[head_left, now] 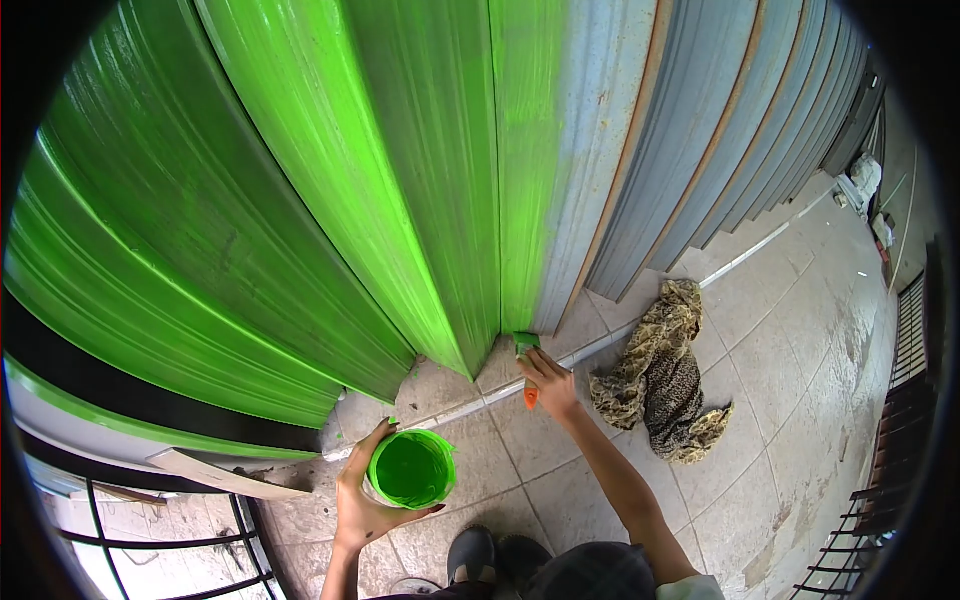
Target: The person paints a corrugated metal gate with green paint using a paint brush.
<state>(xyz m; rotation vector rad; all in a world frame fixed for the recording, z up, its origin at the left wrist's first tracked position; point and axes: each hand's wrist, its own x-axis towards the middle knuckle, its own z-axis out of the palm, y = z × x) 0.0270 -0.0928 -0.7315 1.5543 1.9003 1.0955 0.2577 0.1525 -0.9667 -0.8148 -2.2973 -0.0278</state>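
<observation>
My left hand (360, 500) is wrapped round a tub of green paint (412, 468), with paint smeared over its rim. In my right hand (550, 385) is a paintbrush (530, 398) with an orange handle; its green-coated bristles are at the lower edge of a folding metal door panel (525, 230). That panel is green on its left part and bare grey-blue on its right. Panels farther left (300, 150) are covered in green, some streaky and darker. Grey panels (690, 130) with rusty edges stand to the right.
A crumpled leopard-print cloth (665, 375) lies on the tiled floor (570, 500) right of my hand. A pale floor track (590, 345) runs below the panels. Black metal bars (150, 545) stand at lower left, a dark grille (870, 500) at right. My shoes (472, 555) show below.
</observation>
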